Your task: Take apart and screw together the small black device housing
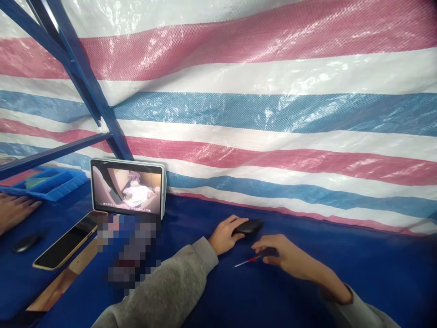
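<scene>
My left hand (pixel 226 234) grips a black computer mouse (pixel 251 226), fingers over its far side and thumb along its near side. Just to the right, my right hand (pixel 285 255) is closed around the dark handle of a small screwdriver (pixel 252 259). The screwdriver has a red collar, and its thin metal shaft points left and down over the blue tabletop (pixel 235 300). Part of the handle is hidden by my fingers. The screwdriver tip is apart from the mouse.
A tablet (pixel 127 187) playing a cartoon stands against the striped sheet (pixel 273 114). A phone (pixel 70 241) lies left of it, near a second mouse (pixel 26 243). Another person's hand (pixel 15 210) is at the left edge, by a blue compartment tray (pixel 58 186). A blue metal frame (pixel 82 82) rises behind.
</scene>
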The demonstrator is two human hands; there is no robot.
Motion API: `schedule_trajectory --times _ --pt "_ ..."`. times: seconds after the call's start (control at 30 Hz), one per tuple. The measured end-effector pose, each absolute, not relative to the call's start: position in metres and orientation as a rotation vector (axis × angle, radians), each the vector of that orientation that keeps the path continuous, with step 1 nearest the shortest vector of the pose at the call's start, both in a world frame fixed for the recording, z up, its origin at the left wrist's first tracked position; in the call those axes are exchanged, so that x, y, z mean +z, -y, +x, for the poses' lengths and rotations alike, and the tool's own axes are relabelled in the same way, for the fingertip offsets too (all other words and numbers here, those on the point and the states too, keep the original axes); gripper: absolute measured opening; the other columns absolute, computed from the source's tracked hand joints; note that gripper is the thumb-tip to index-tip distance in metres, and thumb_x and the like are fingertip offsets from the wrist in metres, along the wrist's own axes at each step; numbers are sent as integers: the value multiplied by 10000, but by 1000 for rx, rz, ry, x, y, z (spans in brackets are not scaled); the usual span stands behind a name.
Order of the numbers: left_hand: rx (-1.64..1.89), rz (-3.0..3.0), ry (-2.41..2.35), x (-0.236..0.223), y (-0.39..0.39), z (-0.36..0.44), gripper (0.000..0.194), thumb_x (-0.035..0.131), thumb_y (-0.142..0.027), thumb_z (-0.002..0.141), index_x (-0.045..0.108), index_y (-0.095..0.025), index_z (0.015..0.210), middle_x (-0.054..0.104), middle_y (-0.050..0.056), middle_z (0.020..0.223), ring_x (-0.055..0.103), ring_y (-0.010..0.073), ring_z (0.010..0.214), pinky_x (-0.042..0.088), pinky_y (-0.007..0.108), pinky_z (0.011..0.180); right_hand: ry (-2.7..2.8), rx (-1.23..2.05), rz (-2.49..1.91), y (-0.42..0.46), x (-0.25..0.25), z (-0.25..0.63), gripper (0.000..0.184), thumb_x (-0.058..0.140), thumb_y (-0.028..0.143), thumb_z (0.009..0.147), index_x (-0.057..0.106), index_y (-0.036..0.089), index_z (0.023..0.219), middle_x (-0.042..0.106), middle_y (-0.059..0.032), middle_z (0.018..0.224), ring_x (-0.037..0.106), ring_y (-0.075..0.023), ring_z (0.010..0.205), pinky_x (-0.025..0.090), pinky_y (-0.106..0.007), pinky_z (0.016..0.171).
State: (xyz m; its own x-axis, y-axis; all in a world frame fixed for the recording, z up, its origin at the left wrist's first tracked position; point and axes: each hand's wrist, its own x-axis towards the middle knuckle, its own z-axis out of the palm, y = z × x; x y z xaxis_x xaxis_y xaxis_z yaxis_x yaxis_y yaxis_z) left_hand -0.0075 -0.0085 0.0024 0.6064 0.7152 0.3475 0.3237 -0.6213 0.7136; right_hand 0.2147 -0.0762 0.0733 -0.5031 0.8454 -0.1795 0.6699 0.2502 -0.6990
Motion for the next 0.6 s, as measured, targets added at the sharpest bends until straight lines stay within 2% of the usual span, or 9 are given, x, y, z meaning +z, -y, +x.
schedule_trajectory --times 0.1,0.2,0.37,0.47,0.6 --pt "814 2140 -872 8 8 -9 472 640 -235 857 472 -264 1298 606 25 1201 581 208 1095 433 349 1007 2366 1008 -1418 80 62 204 298 607 136 760 697 229 1028 700 -38 1024 639 -196 953 471 -312 882" --pt "760 2154 -972 12 9 -9 352 615 -325 877 513 -264 1208 637 4 1111 594 210 1019 442 355 956 2466 842 -1408 84 58 192 310 577 83 739 687 248 976 690 -24 968 639 -193 899 480 -309 820" --pt "811 2258 -1058 14 9 -8 275 564 -419 909 584 -254 1128 635 20 1048 553 222 1015 417 380 929 2556 633 -1336 87 54 186 206 571 136 775 671 236 924 675 -44 927 625 -209 878 495 -342 794" --pt "772 2329 -1093 13 8 -6 289 528 -446 928 608 -262 1136 617 27 1018 529 221 1020 407 383 919 2432 375 -1263 81 45 193 210 523 234 866 655 214 1028 664 -82 1025 602 -229 970 464 -410 907" --pt "745 2370 -1100 11 8 -5 308 484 -451 952 602 -270 1173 592 32 1003 510 218 1028 394 391 928 2154 130 -1371 68 21 204 402 519 334 888 551 192 1263 570 -133 1268 506 -285 1188 396 -482 1017"
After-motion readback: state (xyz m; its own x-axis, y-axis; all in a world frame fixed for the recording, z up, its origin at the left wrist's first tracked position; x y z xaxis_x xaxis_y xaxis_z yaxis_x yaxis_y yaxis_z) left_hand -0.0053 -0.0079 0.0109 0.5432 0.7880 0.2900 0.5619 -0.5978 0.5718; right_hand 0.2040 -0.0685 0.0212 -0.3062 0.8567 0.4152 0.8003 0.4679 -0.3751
